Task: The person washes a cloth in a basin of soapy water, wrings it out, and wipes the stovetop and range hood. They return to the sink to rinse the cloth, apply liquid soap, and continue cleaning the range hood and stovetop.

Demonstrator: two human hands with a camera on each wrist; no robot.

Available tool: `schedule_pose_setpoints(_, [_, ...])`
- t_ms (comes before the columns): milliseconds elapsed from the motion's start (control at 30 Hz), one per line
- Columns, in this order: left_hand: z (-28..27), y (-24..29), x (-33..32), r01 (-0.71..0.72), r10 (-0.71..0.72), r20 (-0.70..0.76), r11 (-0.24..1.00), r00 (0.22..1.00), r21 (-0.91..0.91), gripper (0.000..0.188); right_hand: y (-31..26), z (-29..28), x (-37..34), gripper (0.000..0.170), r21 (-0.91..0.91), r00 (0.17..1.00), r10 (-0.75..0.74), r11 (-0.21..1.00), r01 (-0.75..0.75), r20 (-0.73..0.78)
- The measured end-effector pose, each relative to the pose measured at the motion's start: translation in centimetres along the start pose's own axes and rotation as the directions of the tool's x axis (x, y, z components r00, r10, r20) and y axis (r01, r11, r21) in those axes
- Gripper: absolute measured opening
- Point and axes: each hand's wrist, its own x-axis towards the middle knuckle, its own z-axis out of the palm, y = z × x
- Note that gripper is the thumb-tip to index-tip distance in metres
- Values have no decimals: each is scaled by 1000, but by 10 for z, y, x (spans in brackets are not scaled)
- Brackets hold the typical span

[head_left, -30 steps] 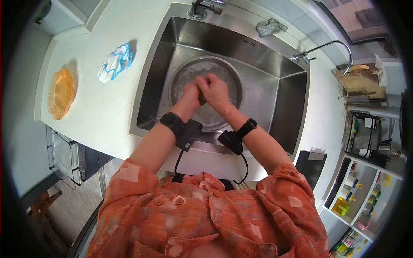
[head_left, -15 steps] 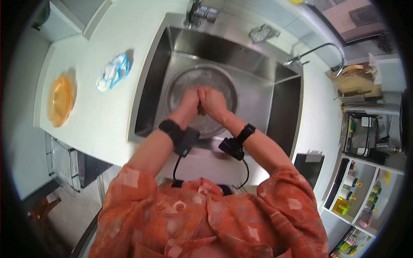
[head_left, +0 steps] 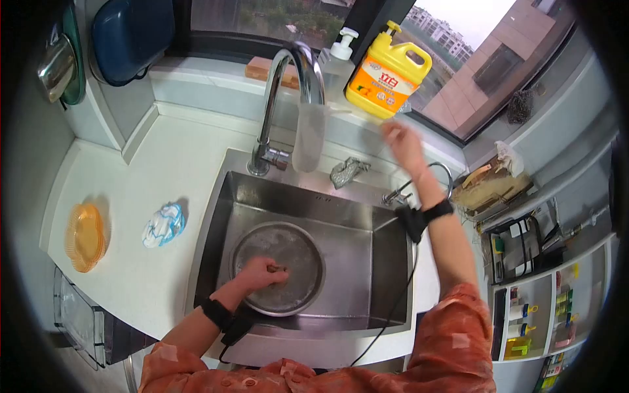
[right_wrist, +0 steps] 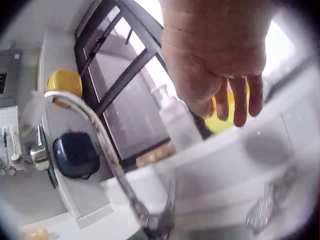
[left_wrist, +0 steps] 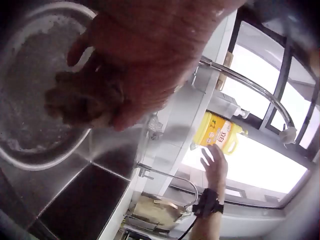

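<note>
Over a round metal basin (head_left: 298, 288) in the sink, the left hand (head_left: 259, 275) holds a small dark brown item, seen as a ragged brown cloth-like piece (left_wrist: 75, 100) in the left wrist view; what it is, I cannot tell. Raised in front of a yellow jug (head_left: 386, 75) with an orange label is the right hand (head_left: 406, 147), holding nothing. Its fingers (right_wrist: 240, 102) hang loosely extended in the right wrist view, with the jug partly behind them. A gap separates that hand from the jug in the head view.
The tall faucet (head_left: 267, 111) rises behind the sink (head_left: 347, 262), beside a white pump bottle (head_left: 337, 65). A crumpled grey item (head_left: 347, 171) lies on the sink's back ledge. On the left counter are a blue-and-white cloth (head_left: 164, 224) and orange ribbed trays (head_left: 86, 236).
The hands have parted. The right hand has risen from the basin toward the jug, while the left stays over the basin. The head view has tilted up, showing the window and jug.
</note>
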Motion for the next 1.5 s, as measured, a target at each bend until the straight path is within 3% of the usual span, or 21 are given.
schedule_pose_setpoints(67, [-1,-19,6,-21,21,2,1000,1000,-6,37,-16,-47,58,25,-224,981,-97,973,58,-168])
schedule_pose_setpoints(200, [-5,-17,-1,11,-8,31,995,999,-100,33,-21,-80,137,45,-505,950,-197,862,49,-244])
schedule_pose_setpoints(300, [-6,-19,-4,52,-48,36,991,998,-122,30,-18,-72,168,50,-542,989,-75,840,-6,-126])
schedule_pose_setpoints(367, [-5,-29,-2,52,-49,22,984,999,-169,29,-24,-71,172,51,-573,989,-81,820,-7,-127])
schedule_pose_setpoints(433, [-2,-40,0,51,-49,16,975,999,-215,28,-49,-83,160,46,-715,995,-21,697,-55,-97])
schedule_pose_setpoints(533, [-1,-43,5,49,-41,38,973,998,-225,23,-39,-88,161,40,-664,998,-58,747,35,-13])
schedule_pose_setpoints(600, [1,-38,3,95,-91,29,914,995,-394,25,-41,-91,152,39,-612,998,-60,788,61,22])
schedule_pose_setpoints(667, [0,-45,8,121,-104,62,886,993,-448,32,-47,-97,126,39,-617,965,-248,773,149,-79])
schedule_pose_setpoints(767, [0,-39,6,251,-175,181,714,968,-654,41,-28,-123,113,35,-670,935,-350,707,225,-55])
schedule_pose_setpoints(800, [-1,-37,7,211,-123,176,699,977,-683,42,-56,-143,67,20,-366,894,-444,842,396,-54])
schedule_pose_setpoints(833, [1,-36,6,170,-68,170,679,983,-714,43,-65,-152,40,15,-205,960,-279,940,272,-2])
schedule_pose_setpoints(867, [5,-35,2,229,-89,233,685,969,-692,43,-63,-157,13,14,-204,976,-219,955,214,0])
schedule_pose_setpoints(933, [6,-26,7,112,16,167,678,986,-727,44,-66,-166,-30,17,-155,996,-90,984,90,10])
schedule_pose_setpoints(967, [9,-21,6,127,17,190,684,982,-718,44,-59,-164,-56,20,-102,999,6,995,-2,35])
schedule_pose_setpoints(1000, [12,-16,5,123,30,201,697,979,-706,45,-4,-155,-67,30,12,993,-92,996,92,72])
schedule_pose_setpoints(1033, [14,-12,5,119,43,211,711,977,-693,45,-4,-161,-96,26,-206,998,-56,976,64,41])
schedule_pose_setpoints(1067, [16,-9,6,127,41,224,716,974,-686,45,5,-159,-121,24,-151,997,48,988,-38,66])
schedule_pose_setpoints(1200, [28,3,5,129,114,284,693,952,-710,49,35,-165,-209,25,-317,972,233,923,-216,15])
schedule_pose_setpoints(1333, [47,22,7,70,169,272,719,947,-691,51,79,-172,-265,23,-263,918,392,882,-391,-51])
schedule_pose_setpoints(1400, [62,36,9,69,171,265,707,949,-704,52,94,-184,-280,23,-57,859,488,864,-501,-154])
schedule_pose_setpoints(1500, [87,59,17,40,220,256,680,941,-732,53,104,-192,-288,24,-237,846,473,817,-526,-246])
